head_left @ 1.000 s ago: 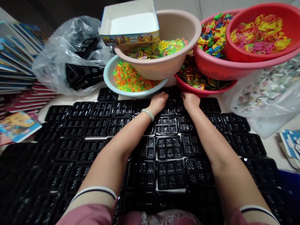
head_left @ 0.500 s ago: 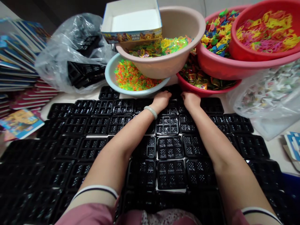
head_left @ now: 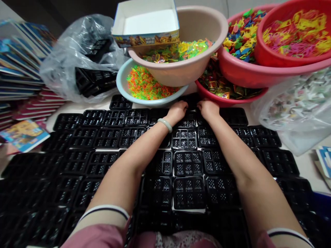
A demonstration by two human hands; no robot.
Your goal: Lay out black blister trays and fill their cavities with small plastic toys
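Note:
Many black plastic compartment trays [head_left: 187, 162] lie in rows across the table. Both my arms reach to the far row. My left hand [head_left: 176, 112], with a pale green bangle on its wrist, and my right hand [head_left: 208, 109] sit close together, fingers curled down onto one black tray [head_left: 190, 100] that lies partly under the bowls. The fingertips are hidden behind the knuckles.
Stacked bowls crowd the far edge: a light blue bowl [head_left: 121, 88] of orange-green bits, a beige bowl [head_left: 196, 65] bearing an open white box [head_left: 146, 22], and red bowls [head_left: 258, 74] of coloured pieces. A bag of black trays [head_left: 82, 69] and booklets [head_left: 18, 65] lie left, a clear bag [head_left: 297, 103] right.
My two hands have drawn a little closer together at the far tray. The view has shifted slightly; nothing else has moved.

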